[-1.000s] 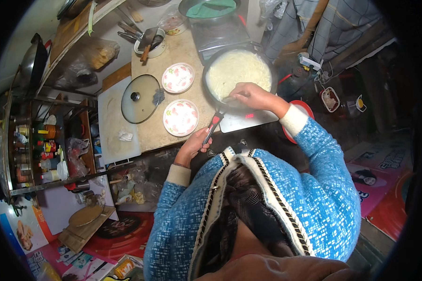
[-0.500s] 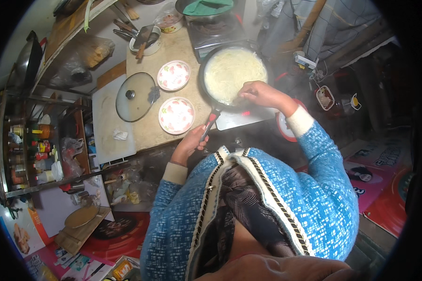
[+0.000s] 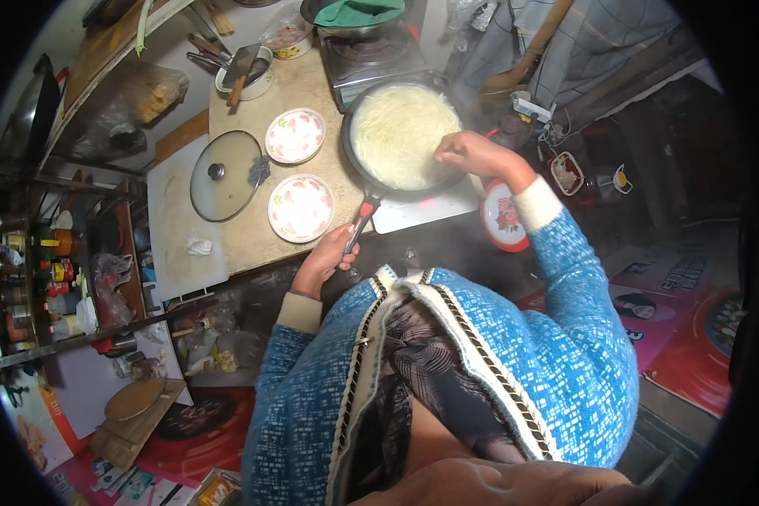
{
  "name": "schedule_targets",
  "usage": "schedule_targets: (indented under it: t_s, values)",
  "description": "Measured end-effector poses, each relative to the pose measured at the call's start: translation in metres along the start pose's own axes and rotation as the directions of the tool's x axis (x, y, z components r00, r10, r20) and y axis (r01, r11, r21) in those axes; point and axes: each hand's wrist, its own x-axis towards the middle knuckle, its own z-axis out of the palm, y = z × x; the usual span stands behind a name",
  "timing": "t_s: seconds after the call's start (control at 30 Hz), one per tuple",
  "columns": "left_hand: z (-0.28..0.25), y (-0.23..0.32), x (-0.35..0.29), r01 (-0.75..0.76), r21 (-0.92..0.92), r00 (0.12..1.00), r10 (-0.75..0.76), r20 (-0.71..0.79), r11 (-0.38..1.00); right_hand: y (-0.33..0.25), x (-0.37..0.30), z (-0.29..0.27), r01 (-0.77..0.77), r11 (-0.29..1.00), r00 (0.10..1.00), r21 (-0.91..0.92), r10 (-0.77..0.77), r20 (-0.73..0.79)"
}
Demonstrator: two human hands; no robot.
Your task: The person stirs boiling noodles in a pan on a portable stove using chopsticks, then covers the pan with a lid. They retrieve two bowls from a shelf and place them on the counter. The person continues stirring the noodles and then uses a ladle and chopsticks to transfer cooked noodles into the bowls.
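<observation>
Since the earlier frame, the right hand [image 3: 476, 156] has travelled from the near edge of the pan [image 3: 364, 174] to its right side, and the kitchen scene has slid left in the frame. The beige worktop [image 3: 253, 239] fills the upper centre-left, with a white cutting board [image 3: 171, 215] along its left side. A silver stove [image 3: 354, 72] stands at the upper centre, bearing a dark wok with a green cloth [image 3: 358, 12]. Below it, just above the centre of the frame, the round pan holds pale strands [image 3: 401, 135] in milky liquid; a white hob [image 3: 396, 221] shows beneath its lower right. Left of the pan lie a glass lid [image 3: 226, 190] and two flowered bowls, one upper [image 3: 295, 135] and one lower [image 3: 301, 208]. The left hand [image 3: 329, 257], near centre, is clamped around the pan's handle [image 3: 359, 223]. The right hand hangs over the pan's right side, fingers drawn together; whether they pinch anything cannot be told. Smallest is a crumpled white tissue [image 3: 199, 245], on the lower part of the cutting board.
</observation>
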Motion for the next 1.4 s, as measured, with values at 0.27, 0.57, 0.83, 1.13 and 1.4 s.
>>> schedule_targets:
  t_s: [0.27,0.57,0.83,1.13,1.4]
  values:
    - [0.001,0.004,-0.002,0.010,0.011,1.000,-0.010,-0.002,1.000,-0.004,-0.012,-0.022,0.075,0.985,0.961,0.156,-0.030,-0.277]
    - [0.002,0.004,-0.003,0.013,0.001,1.000,-0.013,-0.019,1.000,0.005,0.003,0.001,0.029,0.999,0.979,-0.020,-0.033,-0.202]
    - [0.000,0.002,-0.002,0.015,-0.002,1.000,-0.015,-0.026,1.000,0.049,-0.007,-0.012,-0.239,0.940,0.720,0.242,0.339,-0.605]
    - [0.000,0.001,-0.002,0.003,-0.015,1.000,-0.004,-0.022,1.000,0.073,0.021,-0.002,0.089,0.795,0.802,0.601,0.301,-0.516]
    - [0.001,0.001,-0.001,-0.002,0.011,1.000,0.002,-0.020,1.000,0.078,0.051,0.010,-0.126,0.850,0.787,0.511,0.399,-0.470]
